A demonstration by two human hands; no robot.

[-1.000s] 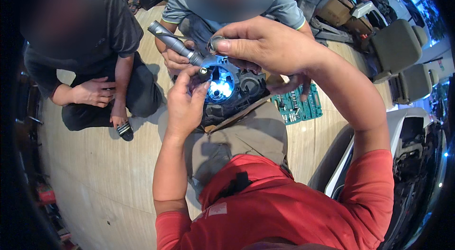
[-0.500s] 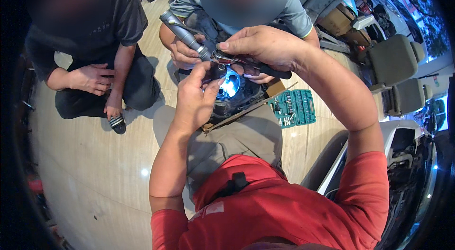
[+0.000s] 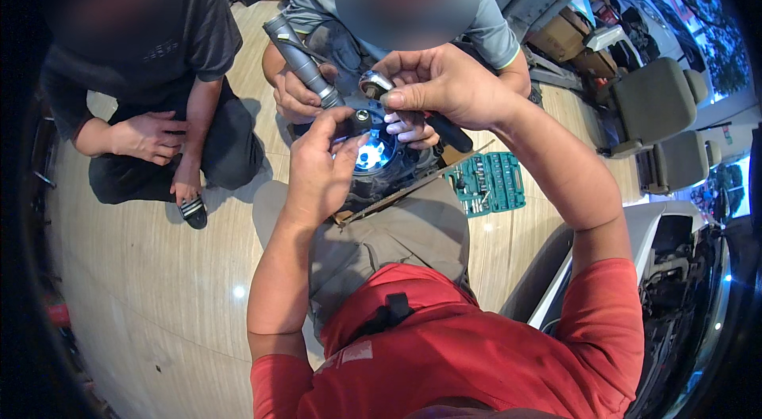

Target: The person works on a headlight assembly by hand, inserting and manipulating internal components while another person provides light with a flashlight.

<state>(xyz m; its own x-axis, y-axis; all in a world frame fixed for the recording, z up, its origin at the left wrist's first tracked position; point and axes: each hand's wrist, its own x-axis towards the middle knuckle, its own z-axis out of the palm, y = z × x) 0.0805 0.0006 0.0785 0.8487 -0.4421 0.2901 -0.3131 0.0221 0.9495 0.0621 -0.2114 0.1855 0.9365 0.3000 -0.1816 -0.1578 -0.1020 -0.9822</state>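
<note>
In my right hand (image 3: 440,86) is a ratchet wrench with a shiny round head (image 3: 375,85) and a dark handle (image 3: 451,133). My left hand (image 3: 321,169) pinches a dark socket (image 3: 362,117), its metal end facing up. The ratchet head is just above the socket, with a small gap between them. Beneath both hands lies a round dark mechanical part (image 3: 397,173), its inside (image 3: 371,154) brightly lit. A co-worker across from me holds a grey flashlight (image 3: 298,58) slanted down toward it; that person's other hand (image 3: 414,132) rests by the part.
An open green socket case (image 3: 488,185) lies on the floor to the right, beside cardboard (image 3: 459,155). At the left another person (image 3: 171,86) squats with hands by the knees. Car seats (image 3: 655,105), boxes (image 3: 562,34) and a white car panel (image 3: 663,217) stand along the right.
The ratchet head has come away from the socket and turned, showing its round head more. My left hand has moved slightly left and down with the socket.
</note>
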